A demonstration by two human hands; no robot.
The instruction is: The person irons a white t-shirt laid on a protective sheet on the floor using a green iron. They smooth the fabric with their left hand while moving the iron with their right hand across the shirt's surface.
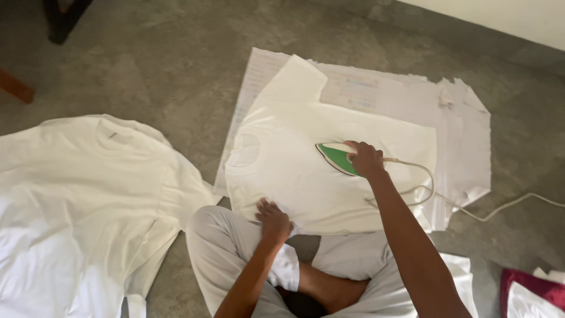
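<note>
While the person sits cross-legged on the grey floor (176, 65), the right hand (365, 159) is clenched round the handle of a green-and-white iron (334, 156), which rests flat on a white T-shirt (306, 147). That shirt lies spread on a pale sheet of paper or cloth (465, 147) in the middle of the scene, its neckline to the left, one sleeve reaching to the far side and its hem to the right. The iron's nose points left, toward the collar, and its cord (471, 209) trails off to the right across the floor. The left hand (273, 219) grasps nothing: it lies palm down, fingers spread, on the near edge of the shirt, just beside the person's knee.

To iron well here, the flat hand should hold the fabric taut near the sole without coming into its path, and the strokes should run along the cloth so that no creases get pressed in. The cord is best kept behind the iron, off the shirt. A heap of other white shirts (82, 194) lies to the left, and a dark red cloth (527, 282) sits at the near right.
</note>
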